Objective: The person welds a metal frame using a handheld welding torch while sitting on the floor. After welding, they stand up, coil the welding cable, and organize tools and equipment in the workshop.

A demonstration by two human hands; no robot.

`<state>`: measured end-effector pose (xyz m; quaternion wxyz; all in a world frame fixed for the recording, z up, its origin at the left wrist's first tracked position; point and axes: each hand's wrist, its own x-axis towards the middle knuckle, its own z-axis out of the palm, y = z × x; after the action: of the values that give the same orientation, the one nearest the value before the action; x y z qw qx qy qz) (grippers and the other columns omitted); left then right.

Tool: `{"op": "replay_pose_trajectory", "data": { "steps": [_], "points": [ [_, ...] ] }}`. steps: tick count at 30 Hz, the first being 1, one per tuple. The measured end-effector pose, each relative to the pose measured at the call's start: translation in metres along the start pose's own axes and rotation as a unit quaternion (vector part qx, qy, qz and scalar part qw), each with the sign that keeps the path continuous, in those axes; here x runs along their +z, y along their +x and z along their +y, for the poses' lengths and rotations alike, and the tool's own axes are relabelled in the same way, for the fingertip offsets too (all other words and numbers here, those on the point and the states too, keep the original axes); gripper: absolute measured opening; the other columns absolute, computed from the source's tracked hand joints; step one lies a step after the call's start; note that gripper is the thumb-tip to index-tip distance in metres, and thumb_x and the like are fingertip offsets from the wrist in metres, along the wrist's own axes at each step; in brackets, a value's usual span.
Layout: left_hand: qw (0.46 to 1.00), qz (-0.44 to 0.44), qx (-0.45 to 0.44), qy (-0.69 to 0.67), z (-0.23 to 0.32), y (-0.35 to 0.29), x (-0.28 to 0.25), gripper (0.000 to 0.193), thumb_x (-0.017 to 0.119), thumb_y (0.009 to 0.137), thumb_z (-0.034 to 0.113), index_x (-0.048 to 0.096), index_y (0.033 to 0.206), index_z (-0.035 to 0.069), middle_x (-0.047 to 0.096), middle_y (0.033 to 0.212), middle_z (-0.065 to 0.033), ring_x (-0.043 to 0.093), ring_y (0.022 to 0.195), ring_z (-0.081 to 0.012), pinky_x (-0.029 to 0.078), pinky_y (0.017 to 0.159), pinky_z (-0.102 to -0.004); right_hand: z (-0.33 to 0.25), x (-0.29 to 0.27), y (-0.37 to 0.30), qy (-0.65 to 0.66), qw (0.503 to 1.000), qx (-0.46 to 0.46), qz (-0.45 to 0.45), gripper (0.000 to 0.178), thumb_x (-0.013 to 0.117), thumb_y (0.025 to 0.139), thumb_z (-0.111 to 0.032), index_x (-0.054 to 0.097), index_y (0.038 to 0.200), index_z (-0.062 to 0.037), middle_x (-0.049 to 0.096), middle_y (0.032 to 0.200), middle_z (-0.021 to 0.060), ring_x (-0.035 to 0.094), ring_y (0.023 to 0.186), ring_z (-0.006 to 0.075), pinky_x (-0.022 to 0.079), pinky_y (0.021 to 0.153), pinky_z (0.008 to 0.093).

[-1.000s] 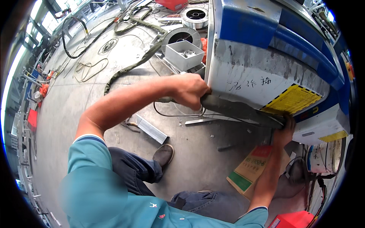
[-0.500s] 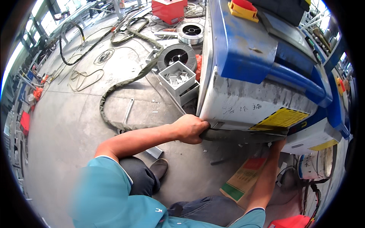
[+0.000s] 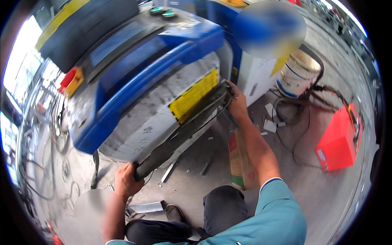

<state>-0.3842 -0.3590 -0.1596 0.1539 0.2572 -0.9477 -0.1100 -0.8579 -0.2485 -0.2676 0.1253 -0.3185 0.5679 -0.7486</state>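
A thick cable (image 3: pixel 161 154) in a dark grey-green sleeve runs slantwise along the lower front of a white and blue machine (image 3: pixel 134 132). My left hand (image 3: pixel 127 179) is closed round its near left part. At the far right end my right hand (image 3: pixel 237 101) grips the same cable close to the machine's corner; its fingertips are partly hidden. Between my hands a thin dark cord and a pale strip lie along the sleeve. Just above the cable is a yellow label (image 3: pixel 195 96) on the machine's white panel.
A flattened cardboard box (image 3: pixel 241 163) lies by my right forearm. Further right stand a stained white bucket (image 3: pixel 300 73) and a red box (image 3: pixel 339 141) with cables around them. A metal channel piece (image 3: pixel 146 207) lies near my shoe, and scraps litter the floor.
The view has swung right, bringing the bucket and red box into fuller sight. Both hands still grip the cable, which now slants up to the right instead of lying nearly level.
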Motion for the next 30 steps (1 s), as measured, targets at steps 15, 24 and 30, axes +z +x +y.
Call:
{"op": "replay_pose_trajectory", "data": {
  "steps": [15,24,30],
  "points": [
    [0.962,-0.024,-0.266,-0.052,0.036,0.009,-0.032,0.037,0.058,0.065,0.002,0.067,0.101,0.002,0.061,0.077,-0.0002,0.055,0.070,-0.0134,0.046,0.065,-0.0297,0.057,0.012,-0.061,-0.395,0.896,0.138,-0.147,0.027,0.063,0.079,-0.013,0.067,0.101,0.0009,0.071,0.097,0.0229,0.069,0.094,0.0410,0.057,0.077,0.0475],
    [0.953,-0.025,-0.291,-0.085,0.054,0.022,-0.026,0.035,0.058,0.064,-0.002,0.066,0.097,0.003,0.059,0.082,0.0041,0.052,0.075,-0.0087,0.043,0.069,-0.0251,0.027,0.066,-0.108,-0.419,0.892,-0.144,-0.086,0.015,0.064,0.071,-0.012,0.072,0.081,-0.0033,0.066,0.096,0.0113,0.057,0.110,0.0300,0.045,0.107,0.0442],
    [0.942,-0.034,-0.329,-0.060,0.064,0.028,-0.025,0.036,0.058,0.062,-0.004,0.065,0.097,0.003,0.060,0.083,0.0038,0.053,0.076,-0.0083,0.044,0.069,-0.0253,-0.019,0.033,-0.089,-0.276,0.887,-0.371,0.000,0.012,0.062,0.068,-0.016,0.065,0.074,-0.0059,0.061,0.092,0.0071,0.057,0.108,0.0299,0.041,0.114,0.0498]
  ]
}}
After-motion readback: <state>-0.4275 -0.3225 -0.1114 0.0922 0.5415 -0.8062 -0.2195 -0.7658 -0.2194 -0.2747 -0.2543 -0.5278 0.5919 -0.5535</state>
